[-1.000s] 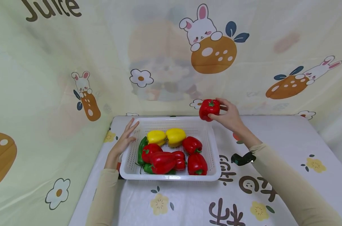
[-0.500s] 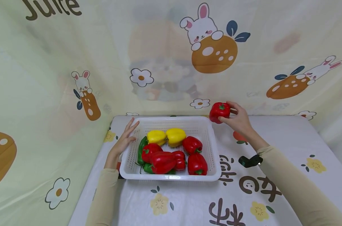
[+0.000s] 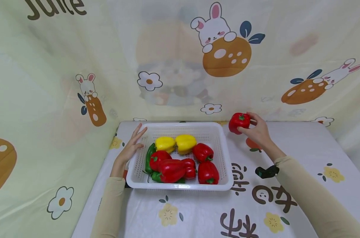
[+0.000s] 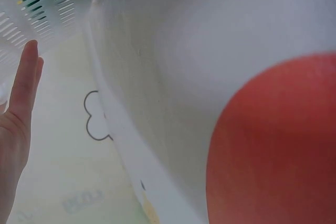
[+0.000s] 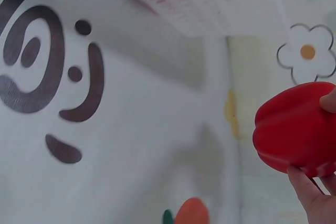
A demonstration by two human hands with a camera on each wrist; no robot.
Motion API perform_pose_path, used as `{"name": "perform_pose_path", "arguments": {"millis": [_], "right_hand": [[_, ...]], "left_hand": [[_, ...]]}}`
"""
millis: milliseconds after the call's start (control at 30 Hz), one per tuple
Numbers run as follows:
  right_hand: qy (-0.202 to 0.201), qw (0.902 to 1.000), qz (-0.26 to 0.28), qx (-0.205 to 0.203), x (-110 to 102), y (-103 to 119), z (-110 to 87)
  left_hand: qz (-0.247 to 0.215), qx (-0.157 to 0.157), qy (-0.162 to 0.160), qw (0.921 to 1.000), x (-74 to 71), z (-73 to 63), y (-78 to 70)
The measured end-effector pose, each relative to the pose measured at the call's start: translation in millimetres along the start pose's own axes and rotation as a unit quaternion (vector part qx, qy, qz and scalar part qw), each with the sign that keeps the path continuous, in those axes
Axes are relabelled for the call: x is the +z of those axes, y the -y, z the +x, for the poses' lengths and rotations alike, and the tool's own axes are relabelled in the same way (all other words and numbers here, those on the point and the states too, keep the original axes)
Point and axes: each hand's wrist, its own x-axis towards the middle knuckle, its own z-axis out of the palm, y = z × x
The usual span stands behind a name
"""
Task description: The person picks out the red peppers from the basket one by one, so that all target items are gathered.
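A: The right hand [image 3: 258, 130]?
B: Thumb and fingers clamped on a red pepper [image 3: 239, 123], over the tablecloth [image 3: 198, 211], near the basket's [image 3: 180, 187] far right corner.
A: The left hand [image 3: 130, 151]?
B: Fingers straight, apart, at the basket's left rim.
A: Between?
B: The basket's right wall, separating the held pepper from yellow peppers [image 3: 185, 144], other red peppers [image 3: 208, 172] and green peppers [image 3: 150, 158] inside.

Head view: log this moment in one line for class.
right hand: holds red pepper, right of basket | left hand: at basket's left side | basket: red, yellow, green peppers inside
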Motion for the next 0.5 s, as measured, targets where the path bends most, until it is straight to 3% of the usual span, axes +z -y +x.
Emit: {"name": "perform_pose_path", "arguments": {"millis": [500], "right_hand": [[-0.013,0.9983,-0.023,0.052,-5.0,-43.8,-2.1]], "left_hand": [[-0.012,-0.003,0.001,0.9999,-0.3,0.1,-0.2]]}}
